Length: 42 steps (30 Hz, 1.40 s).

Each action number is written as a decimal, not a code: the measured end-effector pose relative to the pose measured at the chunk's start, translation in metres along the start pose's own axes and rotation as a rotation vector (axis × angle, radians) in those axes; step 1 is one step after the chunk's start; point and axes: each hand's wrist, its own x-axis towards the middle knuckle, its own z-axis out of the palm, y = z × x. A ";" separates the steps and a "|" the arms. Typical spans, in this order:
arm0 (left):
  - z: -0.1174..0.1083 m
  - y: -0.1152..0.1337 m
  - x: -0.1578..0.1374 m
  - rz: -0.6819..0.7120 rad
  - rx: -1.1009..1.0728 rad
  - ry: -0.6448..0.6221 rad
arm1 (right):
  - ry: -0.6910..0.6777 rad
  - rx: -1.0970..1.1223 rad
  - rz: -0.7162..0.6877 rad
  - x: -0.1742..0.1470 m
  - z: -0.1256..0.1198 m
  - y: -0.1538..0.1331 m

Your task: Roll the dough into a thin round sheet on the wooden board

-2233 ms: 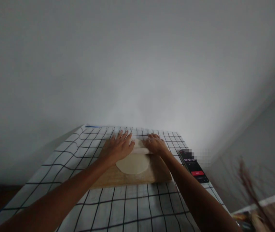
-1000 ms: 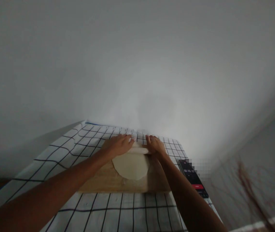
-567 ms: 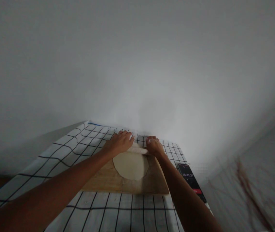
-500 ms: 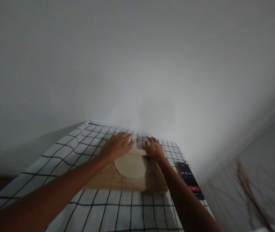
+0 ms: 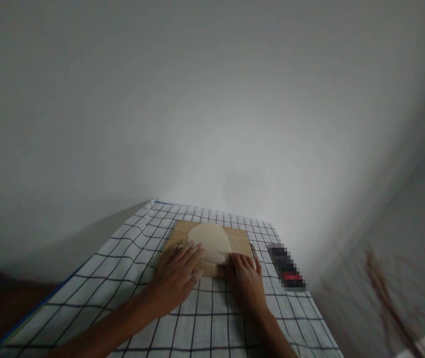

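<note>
A thin, flat, roundish sheet of pale dough [image 5: 209, 238] lies on a wooden board [image 5: 240, 240]. Across the dough's near edge runs a pale rolling pin [image 5: 215, 258], mostly covered by my hands and close to the dough in colour. My left hand [image 5: 178, 273] lies over its left part, fingers stretched forward and the tips by the dough, thumb on the near side. Over the right part is my right hand [image 5: 244, 276], knuckles bent and fingers curving down near the board's front right corner. Its thumb is hard to make out.
A white cloth with dark grid lines [image 5: 212, 318] covers the table. Right of the board lies a dark phone [image 5: 286, 266], pixelated, with a red patch. A pale wall [image 5: 212, 124] rises behind the table. Thin brown twigs [image 5: 380, 293] stand at the right.
Both hands have come from the far side of the dough back to the board's near edge, the rolling pin with them. The far part of the dough is now uncovered. The view has shifted slightly.
</note>
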 end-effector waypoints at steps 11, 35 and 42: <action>-0.049 -0.045 -0.001 -0.248 -0.271 0.037 | 0.115 0.182 0.100 -0.005 0.000 0.075; 0.016 -0.005 0.036 0.072 0.145 -0.289 | 0.185 1.034 0.269 0.095 0.036 0.065; 0.001 -0.015 0.054 0.030 0.014 -0.276 | 0.211 1.067 0.290 0.096 0.037 0.065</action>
